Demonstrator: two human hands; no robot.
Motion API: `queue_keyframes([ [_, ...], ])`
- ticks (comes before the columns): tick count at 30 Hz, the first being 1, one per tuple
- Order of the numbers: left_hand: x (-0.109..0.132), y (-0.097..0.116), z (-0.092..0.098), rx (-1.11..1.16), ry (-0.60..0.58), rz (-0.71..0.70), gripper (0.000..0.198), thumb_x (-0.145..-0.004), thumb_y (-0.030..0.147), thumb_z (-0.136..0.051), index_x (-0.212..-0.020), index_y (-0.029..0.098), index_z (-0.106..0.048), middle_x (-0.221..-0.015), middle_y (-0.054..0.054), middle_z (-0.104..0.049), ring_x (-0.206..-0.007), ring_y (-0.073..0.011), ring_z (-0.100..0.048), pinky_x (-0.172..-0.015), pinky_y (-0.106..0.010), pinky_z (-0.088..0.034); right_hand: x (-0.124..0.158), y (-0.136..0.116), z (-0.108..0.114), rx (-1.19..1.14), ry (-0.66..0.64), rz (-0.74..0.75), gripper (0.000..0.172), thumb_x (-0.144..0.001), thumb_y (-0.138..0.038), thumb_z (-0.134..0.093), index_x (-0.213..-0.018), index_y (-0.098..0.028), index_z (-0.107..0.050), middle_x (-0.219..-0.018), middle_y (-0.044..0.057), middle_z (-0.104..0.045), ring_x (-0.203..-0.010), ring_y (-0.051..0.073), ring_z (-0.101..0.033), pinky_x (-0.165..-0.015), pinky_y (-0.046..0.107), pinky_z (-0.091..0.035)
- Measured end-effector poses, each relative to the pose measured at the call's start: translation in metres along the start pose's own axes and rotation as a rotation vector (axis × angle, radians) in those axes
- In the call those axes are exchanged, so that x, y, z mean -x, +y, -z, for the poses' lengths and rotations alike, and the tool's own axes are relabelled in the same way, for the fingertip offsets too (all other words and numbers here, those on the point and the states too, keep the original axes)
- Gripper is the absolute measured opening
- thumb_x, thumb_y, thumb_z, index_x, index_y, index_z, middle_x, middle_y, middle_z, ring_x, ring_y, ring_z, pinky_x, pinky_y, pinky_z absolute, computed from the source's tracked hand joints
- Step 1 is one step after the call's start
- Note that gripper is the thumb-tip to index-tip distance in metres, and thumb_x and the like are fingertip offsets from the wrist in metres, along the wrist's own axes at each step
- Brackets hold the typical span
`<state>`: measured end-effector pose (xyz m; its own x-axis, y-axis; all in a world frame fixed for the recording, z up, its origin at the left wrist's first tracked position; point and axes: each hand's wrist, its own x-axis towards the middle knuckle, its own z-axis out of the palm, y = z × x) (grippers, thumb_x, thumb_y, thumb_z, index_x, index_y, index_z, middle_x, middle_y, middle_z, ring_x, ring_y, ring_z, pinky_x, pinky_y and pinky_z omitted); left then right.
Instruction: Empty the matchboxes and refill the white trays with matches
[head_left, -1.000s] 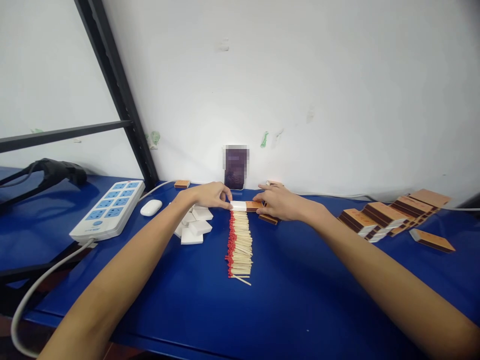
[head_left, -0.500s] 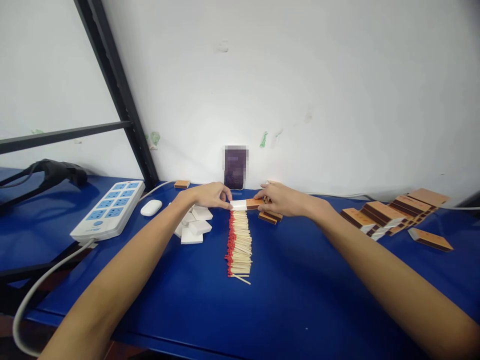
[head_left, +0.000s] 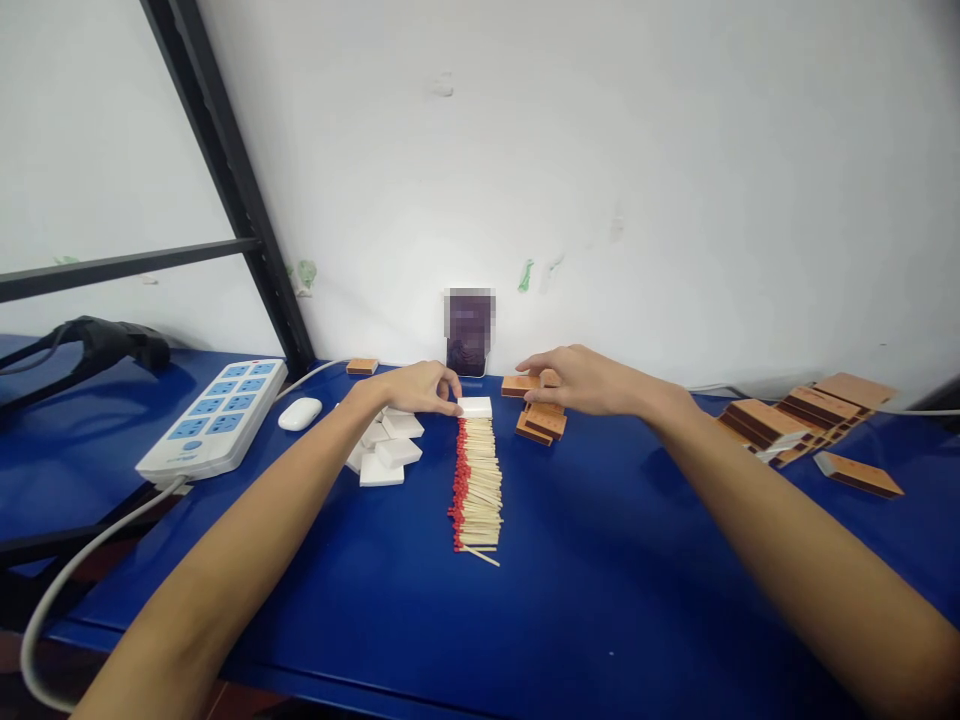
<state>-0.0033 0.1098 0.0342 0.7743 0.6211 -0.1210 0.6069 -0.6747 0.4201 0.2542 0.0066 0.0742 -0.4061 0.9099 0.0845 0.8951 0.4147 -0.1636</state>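
My left hand (head_left: 429,388) pinches the near left end of a white matchbox tray (head_left: 475,408), which sits at the far end of a row of matches (head_left: 480,480) with red heads on the left. White matchbox trays (head_left: 397,452) lie heaped below that wrist. My right hand (head_left: 581,378) is to the right, its thumb and index finger along the two long sides of a brown-orange matchbox sleeve (head_left: 516,386). Several more sleeves (head_left: 541,424) lie piled beneath the right hand, partly hidden by it.
A phone (head_left: 467,335) leans on the wall behind. On the left are a power strip (head_left: 214,420), a white earbud case (head_left: 300,413) and a lone matchbox (head_left: 362,366). Stacked matchboxes (head_left: 795,420) and one apart (head_left: 859,474) stand at the right of the blue table (head_left: 600,580).
The sleeve has come off the white tray, moving right and back with my right hand. My left hand stays at the tray, which now shows whole.
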Motion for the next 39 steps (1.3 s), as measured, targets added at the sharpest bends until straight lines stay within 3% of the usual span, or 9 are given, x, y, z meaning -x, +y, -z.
queue_keyframes([
  [5, 0.003, 0.005, 0.003, -0.013, 0.031, -0.011, 0.051, -0.073, 0.059, -0.066, -0.103, 0.018, -0.066, -0.093, -0.007, -0.068, -0.072, -0.0166, -0.060, -0.062, -0.028, -0.041, 0.011, 0.007, 0.009, 0.033, -0.028, -0.049, 0.048, -0.080, -0.032, -0.060, -0.125, -0.015, -0.063, -0.108, 0.011, -0.071, -0.091, 0.026, -0.065, -0.073, 0.033, -0.048],
  [10, 0.004, 0.007, 0.004, -0.020, 0.055, -0.022, 0.051, -0.073, 0.057, -0.065, -0.103, 0.016, -0.066, -0.089, -0.006, -0.067, -0.069, -0.0155, -0.060, -0.061, -0.027, -0.041, 0.016, -0.001, 0.004, 0.140, -0.154, -0.149, 0.014, -0.076, -0.025, -0.059, -0.083, -0.019, -0.069, -0.079, 0.007, -0.071, -0.063, 0.019, -0.061, -0.054, 0.030, -0.040],
  [13, 0.004, 0.009, 0.005, -0.019, 0.084, -0.028, 0.051, -0.074, 0.057, -0.064, -0.104, 0.016, -0.065, -0.091, -0.006, -0.067, -0.069, -0.0154, -0.059, -0.061, -0.027, -0.041, 0.013, -0.006, -0.005, 0.179, -0.165, -0.214, 0.004, -0.073, -0.021, -0.061, -0.075, -0.019, -0.064, -0.074, 0.006, -0.068, -0.059, 0.017, -0.058, -0.050, 0.029, -0.036],
  [17, 0.006, 0.012, 0.010, -0.045, 0.122, -0.022, 0.051, -0.075, 0.056, -0.063, -0.106, 0.016, -0.065, -0.094, -0.008, -0.068, -0.070, -0.0162, -0.060, -0.063, -0.027, -0.041, 0.008, -0.006, -0.014, 0.177, -0.159, -0.223, 0.006, -0.069, -0.021, -0.065, -0.074, -0.019, -0.062, -0.073, 0.005, -0.067, -0.060, 0.017, -0.059, -0.050, 0.028, -0.036],
  [22, 0.019, 0.010, 0.027, -0.191, 0.132, 0.115, 0.049, -0.073, 0.052, -0.062, -0.105, 0.016, -0.066, -0.096, -0.008, -0.069, -0.074, -0.0188, -0.061, -0.064, -0.028, -0.042, 0.007, -0.004, -0.015, 0.212, -0.138, -0.245, 0.008, -0.070, -0.025, -0.068, -0.073, -0.019, -0.062, -0.072, 0.005, -0.066, -0.060, 0.018, -0.060, -0.049, 0.029, -0.033],
  [29, 0.037, 0.004, 0.049, -0.245, 0.074, 0.277, 0.053, -0.068, 0.053, -0.063, -0.107, 0.018, -0.067, -0.103, -0.010, -0.070, -0.082, -0.0233, -0.062, -0.071, -0.031, -0.044, 0.018, 0.004, 0.016, 0.203, -0.036, -0.285, 0.023, -0.079, -0.043, -0.066, -0.085, -0.021, -0.069, -0.087, 0.008, -0.071, -0.074, 0.024, -0.064, -0.059, 0.032, -0.042],
  [32, 0.044, 0.005, 0.057, -0.253, 0.052, 0.337, 0.054, -0.068, 0.054, -0.063, -0.109, 0.019, -0.066, -0.104, -0.009, -0.070, -0.084, -0.0232, -0.063, -0.072, -0.031, -0.045, 0.039, 0.022, 0.042, 0.060, 0.049, -0.189, 0.034, -0.085, -0.053, -0.057, -0.094, -0.023, -0.070, -0.099, 0.008, -0.073, -0.086, 0.025, -0.067, -0.071, 0.036, -0.049],
  [34, 0.049, 0.006, 0.061, -0.245, 0.007, 0.364, 0.053, -0.068, 0.055, -0.064, -0.107, 0.020, -0.068, -0.103, -0.008, -0.070, -0.086, -0.0235, -0.063, -0.072, -0.030, -0.045, 0.059, 0.043, 0.057, 0.061, 0.092, -0.265, 0.045, -0.084, -0.060, -0.054, -0.103, -0.023, -0.070, -0.107, 0.010, -0.072, -0.092, 0.028, -0.067, -0.074, 0.039, -0.053],
  [39, 0.058, 0.004, 0.067, -0.204, -0.141, 0.442, 0.051, -0.061, 0.054, -0.070, -0.099, 0.021, -0.072, -0.096, -0.008, -0.072, -0.087, -0.0271, -0.062, -0.071, -0.031, -0.044, 0.114, 0.103, 0.071, -0.026, -0.149, -0.452, 0.069, -0.077, -0.063, -0.063, -0.137, -0.031, -0.052, -0.127, 0.009, -0.066, -0.111, 0.030, -0.064, -0.087, 0.038, -0.056],
])
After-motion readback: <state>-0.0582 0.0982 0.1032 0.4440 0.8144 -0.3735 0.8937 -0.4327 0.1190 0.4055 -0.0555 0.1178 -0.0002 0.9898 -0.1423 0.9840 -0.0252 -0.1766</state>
